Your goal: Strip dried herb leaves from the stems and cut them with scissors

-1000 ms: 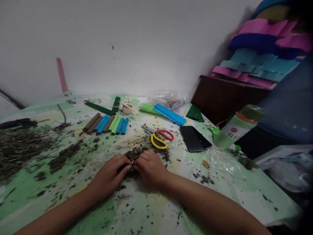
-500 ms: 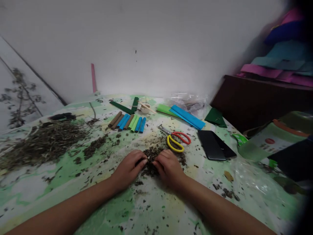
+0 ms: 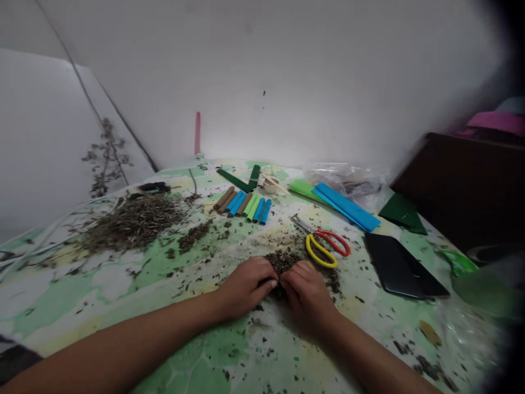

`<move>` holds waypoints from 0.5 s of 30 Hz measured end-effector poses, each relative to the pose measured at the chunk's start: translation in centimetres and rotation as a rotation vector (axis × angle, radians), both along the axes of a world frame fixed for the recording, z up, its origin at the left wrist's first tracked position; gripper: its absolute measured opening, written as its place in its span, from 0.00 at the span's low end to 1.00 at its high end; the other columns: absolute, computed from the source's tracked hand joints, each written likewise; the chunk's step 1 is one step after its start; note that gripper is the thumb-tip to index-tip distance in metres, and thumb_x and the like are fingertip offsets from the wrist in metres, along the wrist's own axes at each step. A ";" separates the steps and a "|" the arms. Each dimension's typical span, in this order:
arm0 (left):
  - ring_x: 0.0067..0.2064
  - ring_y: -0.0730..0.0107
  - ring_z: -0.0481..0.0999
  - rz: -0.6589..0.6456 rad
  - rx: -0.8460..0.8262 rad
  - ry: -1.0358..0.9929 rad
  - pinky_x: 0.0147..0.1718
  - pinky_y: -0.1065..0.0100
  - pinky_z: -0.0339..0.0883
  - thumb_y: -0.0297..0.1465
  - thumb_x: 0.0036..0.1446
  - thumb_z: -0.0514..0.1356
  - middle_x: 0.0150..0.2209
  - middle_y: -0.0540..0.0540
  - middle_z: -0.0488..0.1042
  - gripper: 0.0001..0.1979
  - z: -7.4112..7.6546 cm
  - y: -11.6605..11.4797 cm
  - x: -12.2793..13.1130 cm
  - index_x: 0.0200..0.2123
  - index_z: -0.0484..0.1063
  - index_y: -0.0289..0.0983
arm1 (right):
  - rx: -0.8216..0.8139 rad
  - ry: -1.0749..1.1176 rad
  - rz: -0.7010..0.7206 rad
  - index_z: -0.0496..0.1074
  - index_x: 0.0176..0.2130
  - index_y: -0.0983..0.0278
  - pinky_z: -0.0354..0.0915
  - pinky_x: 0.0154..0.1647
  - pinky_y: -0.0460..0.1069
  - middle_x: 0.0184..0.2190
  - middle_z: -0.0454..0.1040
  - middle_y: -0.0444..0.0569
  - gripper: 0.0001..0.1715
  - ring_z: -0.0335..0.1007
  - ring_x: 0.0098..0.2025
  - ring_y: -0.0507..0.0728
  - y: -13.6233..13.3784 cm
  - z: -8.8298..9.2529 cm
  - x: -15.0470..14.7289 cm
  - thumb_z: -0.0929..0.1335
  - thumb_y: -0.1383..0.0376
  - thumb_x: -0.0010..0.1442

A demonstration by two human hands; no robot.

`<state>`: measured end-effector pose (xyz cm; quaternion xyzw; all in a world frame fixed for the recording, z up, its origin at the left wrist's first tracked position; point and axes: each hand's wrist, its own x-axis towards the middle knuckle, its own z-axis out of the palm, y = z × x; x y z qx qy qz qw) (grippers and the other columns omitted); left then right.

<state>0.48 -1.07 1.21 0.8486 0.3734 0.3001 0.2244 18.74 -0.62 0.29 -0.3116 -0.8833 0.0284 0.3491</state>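
My left hand (image 3: 251, 285) and my right hand (image 3: 308, 291) meet fingertip to fingertip at a small pile of crumbled dried leaves (image 3: 283, 258). Both hands are closed in a pinch, thumbs against curled fingers. Leaf bits look to be between them, though the fingers hide most of it. Just beyond the right hand lie scissors (image 3: 322, 245) with one red and one yellow handle, blades slightly apart. Behind the pile, several short paper rolls (image 3: 243, 206) in brown, blue and light green lie in a row.
A large heap of dried leaves (image 3: 135, 221) lies on the left. Folded blue crepe paper (image 3: 346, 207), a small cup (image 3: 270, 185) with sticks across it and a clear plastic bag (image 3: 348, 178) stand at the back. To the right are a black phone (image 3: 394, 265) and a green bottle (image 3: 488, 287).
My view has turned left, so everything appears shifted rightward. My two hands have come closer together, their fingertips now meeting over the crumbled leaves.
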 end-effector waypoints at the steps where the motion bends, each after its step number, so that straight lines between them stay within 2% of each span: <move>1: 0.37 0.66 0.68 -0.004 0.010 0.005 0.39 0.65 0.62 0.29 0.59 0.52 0.31 0.46 0.71 0.08 0.0 -0.1 0.0 0.31 0.69 0.37 | 0.004 -0.002 -0.009 0.67 0.28 0.64 0.54 0.31 0.50 0.23 0.66 0.48 0.13 0.57 0.28 0.55 0.0 -0.1 0.0 0.59 0.70 0.62; 4: 0.36 0.66 0.68 -0.021 0.072 0.058 0.39 0.65 0.61 0.29 0.58 0.52 0.30 0.46 0.72 0.08 0.3 -0.1 -0.1 0.31 0.70 0.36 | -0.012 -0.020 -0.039 0.66 0.28 0.65 0.54 0.32 0.51 0.23 0.65 0.48 0.12 0.56 0.29 0.55 0.0 -0.2 0.1 0.58 0.70 0.61; 6: 0.36 0.65 0.68 -0.013 0.138 0.169 0.40 0.64 0.61 0.30 0.59 0.51 0.30 0.45 0.72 0.10 0.8 0.3 -0.5 0.30 0.70 0.36 | -0.023 -0.020 -0.042 0.65 0.28 0.65 0.54 0.32 0.51 0.23 0.64 0.48 0.12 0.56 0.29 0.55 0.1 -0.3 0.3 0.59 0.70 0.61; 8: 0.37 0.62 0.68 0.073 0.196 0.333 0.41 0.61 0.60 0.34 0.60 0.50 0.31 0.43 0.72 0.14 1.6 1.2 -1.5 0.28 0.71 0.36 | -0.029 -0.003 -0.039 0.65 0.27 0.65 0.54 0.31 0.51 0.22 0.64 0.47 0.10 0.56 0.29 0.55 0.1 -0.3 0.4 0.61 0.68 0.61; 10: 0.39 0.58 0.69 0.265 0.226 0.486 0.42 0.58 0.60 0.36 0.61 0.48 0.32 0.41 0.72 0.17 2.5 2.6 -3.1 0.29 0.71 0.35 | -0.035 0.013 -0.039 0.65 0.26 0.64 0.54 0.31 0.50 0.22 0.64 0.47 0.10 0.56 0.28 0.55 0.1 -0.3 0.5 0.63 0.67 0.60; 12: 0.45 0.52 0.68 0.521 0.231 0.596 0.45 0.55 0.59 0.37 0.61 0.48 0.39 0.36 0.71 0.16 3.1 4.0 -5.2 0.37 0.71 0.33 | -0.042 0.022 -0.042 0.65 0.26 0.64 0.54 0.30 0.50 0.22 0.64 0.47 0.10 0.56 0.28 0.54 0.1 -0.3 0.5 0.64 0.67 0.59; 15: 0.50 0.45 0.66 0.836 0.025 0.705 0.43 0.54 0.62 0.37 0.58 0.51 0.45 0.32 0.69 0.17 3.0 5.6 -8.3 0.44 0.68 0.32 | -0.050 0.043 -0.043 0.66 0.29 0.65 0.55 0.31 0.51 0.23 0.65 0.47 0.07 0.57 0.29 0.55 0.1 -0.2 0.6 0.62 0.69 0.60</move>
